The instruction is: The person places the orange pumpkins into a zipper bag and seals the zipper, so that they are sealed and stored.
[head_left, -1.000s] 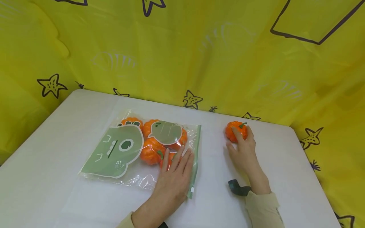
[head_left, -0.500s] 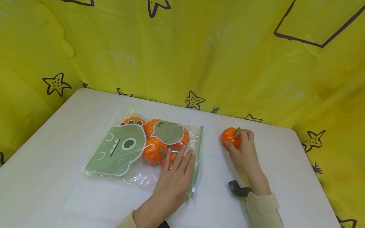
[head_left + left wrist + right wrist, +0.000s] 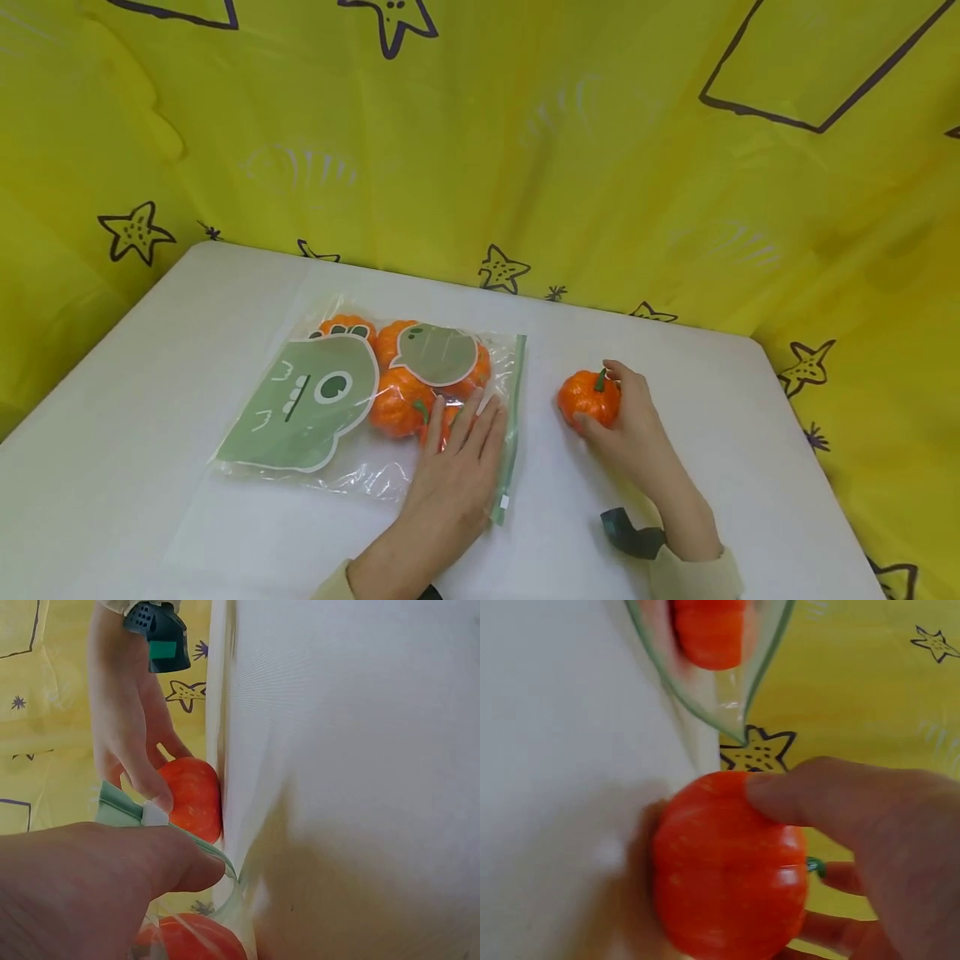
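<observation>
A small orange toy pumpkin [image 3: 583,398] with a green stem is on the white table, right of the bag. My right hand [image 3: 633,425] grips it, thumb on its near side and fingers around the far side; the right wrist view shows the thumb pressed on the pumpkin [image 3: 727,862]. Flat on the table lies a clear zip bag [image 3: 300,408] printed with a green dinosaur face, several orange pumpkins [image 3: 399,404] inside. My left hand [image 3: 453,475] rests on the bag near its green zip edge, fingers spread and straight. In the right wrist view the bag's mouth [image 3: 746,727] gapes apart.
A white slider [image 3: 504,502] sits at the near end of the zip edge. Yellow cloth [image 3: 465,150] with drawn stars hangs behind and beside the table [image 3: 97,467]. A dark wrist camera [image 3: 630,533] is strapped below my right hand.
My right hand has closed round the loose pumpkin and brought it left and toward me, closer to the bag. My left hand has stayed on the bag.
</observation>
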